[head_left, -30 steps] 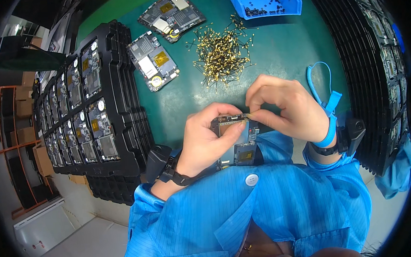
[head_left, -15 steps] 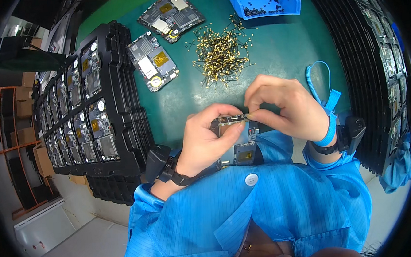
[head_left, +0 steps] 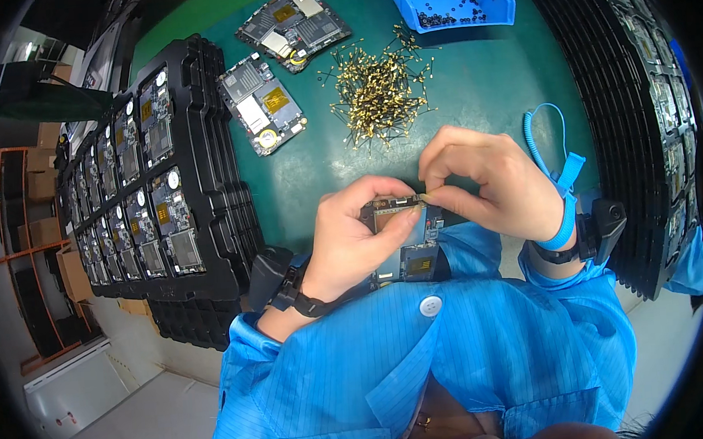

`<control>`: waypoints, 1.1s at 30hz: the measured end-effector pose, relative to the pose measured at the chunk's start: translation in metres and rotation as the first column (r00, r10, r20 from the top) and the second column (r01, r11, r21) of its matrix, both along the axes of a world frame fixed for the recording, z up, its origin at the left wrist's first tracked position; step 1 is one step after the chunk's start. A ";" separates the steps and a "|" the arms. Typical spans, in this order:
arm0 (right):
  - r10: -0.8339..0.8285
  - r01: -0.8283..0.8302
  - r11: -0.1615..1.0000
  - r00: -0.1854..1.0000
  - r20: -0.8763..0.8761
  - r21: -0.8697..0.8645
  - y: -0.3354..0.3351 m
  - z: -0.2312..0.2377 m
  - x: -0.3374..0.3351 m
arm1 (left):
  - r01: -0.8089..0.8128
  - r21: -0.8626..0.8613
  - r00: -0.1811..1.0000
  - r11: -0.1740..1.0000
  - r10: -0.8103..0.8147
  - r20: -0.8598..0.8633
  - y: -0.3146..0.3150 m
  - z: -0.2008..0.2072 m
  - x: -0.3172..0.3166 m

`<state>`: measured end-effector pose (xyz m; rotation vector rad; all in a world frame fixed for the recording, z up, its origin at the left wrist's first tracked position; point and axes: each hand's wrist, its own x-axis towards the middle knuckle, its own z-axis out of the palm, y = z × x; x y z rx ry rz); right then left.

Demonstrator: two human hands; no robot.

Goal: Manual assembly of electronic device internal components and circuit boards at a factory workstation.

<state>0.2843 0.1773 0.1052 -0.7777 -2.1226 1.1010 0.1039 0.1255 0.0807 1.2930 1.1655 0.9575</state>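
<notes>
My left hand (head_left: 362,233) grips a circuit board (head_left: 418,256) by its left side, the thumb lying across its face near the top edge. The board is held close to my body at the table's near edge. At the board's top right corner, the thumb and forefinger of my right hand (head_left: 490,180) are pinched together. Whatever sits between those fingertips is too small to make out. Beyond my hands lies a loose heap of short, thin black parts with gold-coloured ends (head_left: 380,97).
Left of the heap lie a single circuit board (head_left: 262,104) and stacked boards (head_left: 295,28). A blue bin (head_left: 460,16) holds small black rings. Black trays of boards (head_left: 202,148) rise at the left, more trays (head_left: 595,124) at the right. A coiled blue cord (head_left: 533,140) runs to my right wristband.
My hands and the board stay almost where they were, with only a tiny shift of the fingers. At the far right edge, the blue cloth has moved.
</notes>
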 end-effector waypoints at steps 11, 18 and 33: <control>0.001 -0.001 1.000 1.000 -0.013 -0.010 -0.002 0.000 0.000 | 0.006 0.009 1.000 1.000 -0.006 0.030 0.000 0.002 0.001; -0.008 0.007 0.997 1.000 -0.023 -0.073 -0.004 -0.002 0.002 | -0.010 -0.021 0.996 1.000 0.012 0.085 -0.001 0.001 0.000; -0.038 0.037 0.979 0.999 -0.001 -0.203 -0.006 0.002 0.000 | 0.009 0.035 0.998 0.999 -0.011 0.056 0.000 0.004 -0.002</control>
